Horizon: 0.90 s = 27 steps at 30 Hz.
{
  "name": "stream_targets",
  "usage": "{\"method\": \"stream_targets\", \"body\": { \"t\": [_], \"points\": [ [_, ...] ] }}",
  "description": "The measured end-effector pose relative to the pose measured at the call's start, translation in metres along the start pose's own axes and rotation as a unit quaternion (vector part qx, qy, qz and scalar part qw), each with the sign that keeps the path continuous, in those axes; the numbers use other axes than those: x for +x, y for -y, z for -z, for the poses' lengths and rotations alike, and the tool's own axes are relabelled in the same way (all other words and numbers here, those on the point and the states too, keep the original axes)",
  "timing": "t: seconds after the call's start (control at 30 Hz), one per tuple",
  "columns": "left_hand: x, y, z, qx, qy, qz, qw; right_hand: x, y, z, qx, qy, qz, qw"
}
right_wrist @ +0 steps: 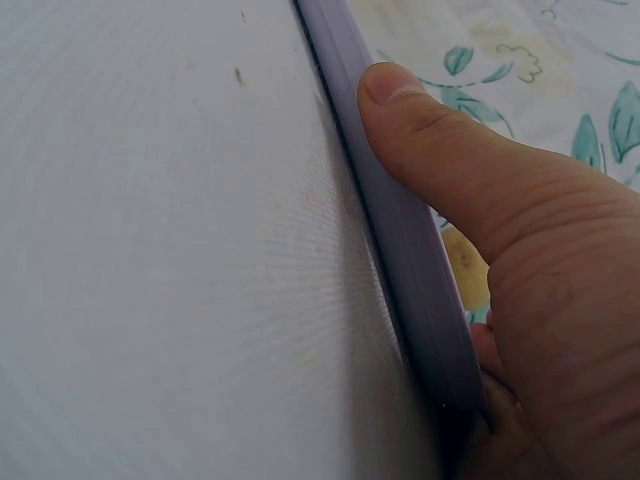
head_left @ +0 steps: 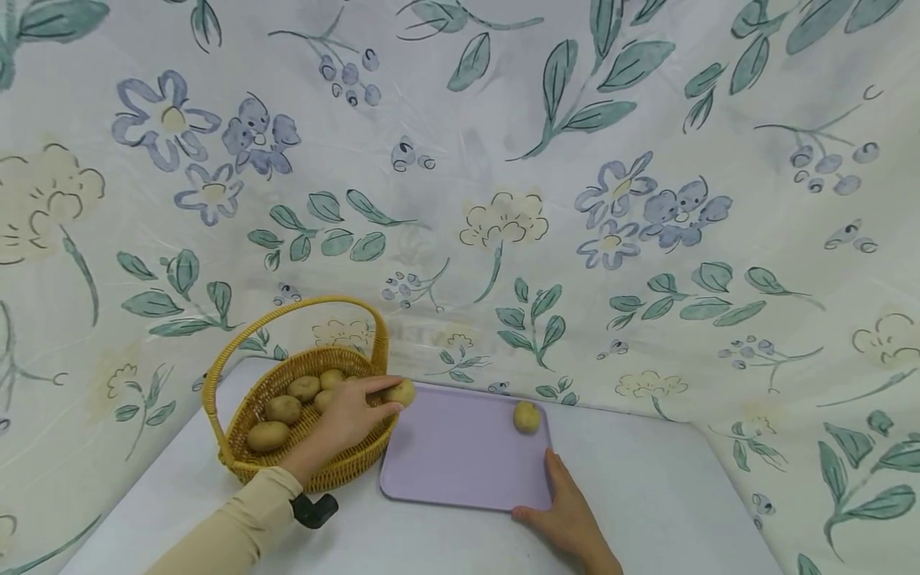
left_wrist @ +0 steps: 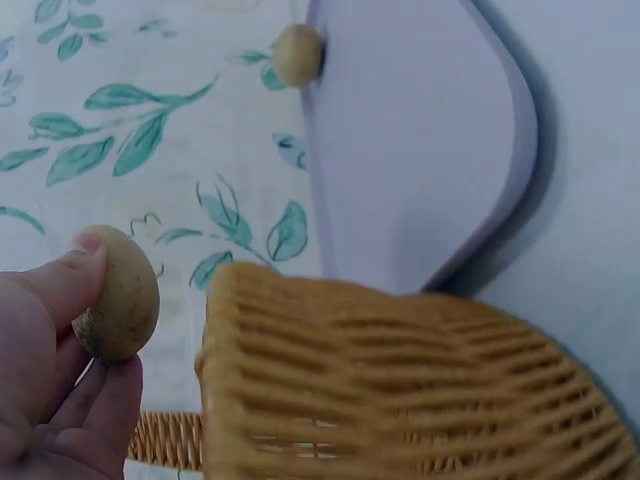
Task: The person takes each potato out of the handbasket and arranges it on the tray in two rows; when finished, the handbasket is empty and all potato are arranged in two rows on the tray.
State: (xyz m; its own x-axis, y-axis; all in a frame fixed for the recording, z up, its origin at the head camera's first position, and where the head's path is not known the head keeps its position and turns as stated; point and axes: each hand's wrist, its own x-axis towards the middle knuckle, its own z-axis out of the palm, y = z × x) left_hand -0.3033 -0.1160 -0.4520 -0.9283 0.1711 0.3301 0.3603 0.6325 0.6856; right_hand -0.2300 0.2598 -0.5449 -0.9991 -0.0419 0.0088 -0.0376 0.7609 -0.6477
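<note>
My left hand point(head_left: 348, 414) pinches a potato point(head_left: 401, 393) between thumb and fingers, above the right rim of a wicker basket point(head_left: 352, 471). The left wrist view shows this potato point(left_wrist: 122, 295) upright in the fingertips. Several more potatoes point(head_left: 283, 409) lie inside the basket, some partly hidden by the hand. A lilac tray point(head_left: 460, 455) lies flat to the basket's right, with one potato point(head_left: 526, 417) at its far right corner. My right hand point(head_left: 568, 515) holds the tray's near right corner, thumb point(right_wrist: 430, 125) on the near edge and fingers along the right side.
The basket's tall arched handle point(head_left: 287, 313) rises over the potatoes. White table surface point(head_left: 632, 487) extends right of the tray and in front of it. A floral cloth point(head_left: 446, 160) hangs behind the table. A black device point(head_left: 315, 511) sits at my left wrist.
</note>
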Motion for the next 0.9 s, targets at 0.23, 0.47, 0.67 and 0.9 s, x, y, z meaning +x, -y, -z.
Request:
{"method": "stream_targets", "body": {
  "t": [0.23, 0.47, 0.67, 0.9],
  "points": [
    [0.003, -0.012, -0.019, -0.037, 0.009, -0.003, 0.9993, 0.001, -0.001, 0.0, -0.001, 0.003, -0.013, 0.9999],
    [0.006, -0.019, -0.036, -0.06, 0.015, -0.014, 0.998, 0.002, 0.0, -0.001, -0.01, 0.007, -0.033, 0.9994],
    [0.01, -0.026, -0.054, -0.093, 0.016, -0.02, 0.9953, 0.001, 0.0, 0.0, -0.013, 0.006, -0.03, 0.9995],
    [0.016, -0.031, -0.073, -0.098, 0.023, -0.022, 0.9947, 0.001, 0.003, 0.001, -0.006, 0.004, -0.031, 0.9995]
  ]
}}
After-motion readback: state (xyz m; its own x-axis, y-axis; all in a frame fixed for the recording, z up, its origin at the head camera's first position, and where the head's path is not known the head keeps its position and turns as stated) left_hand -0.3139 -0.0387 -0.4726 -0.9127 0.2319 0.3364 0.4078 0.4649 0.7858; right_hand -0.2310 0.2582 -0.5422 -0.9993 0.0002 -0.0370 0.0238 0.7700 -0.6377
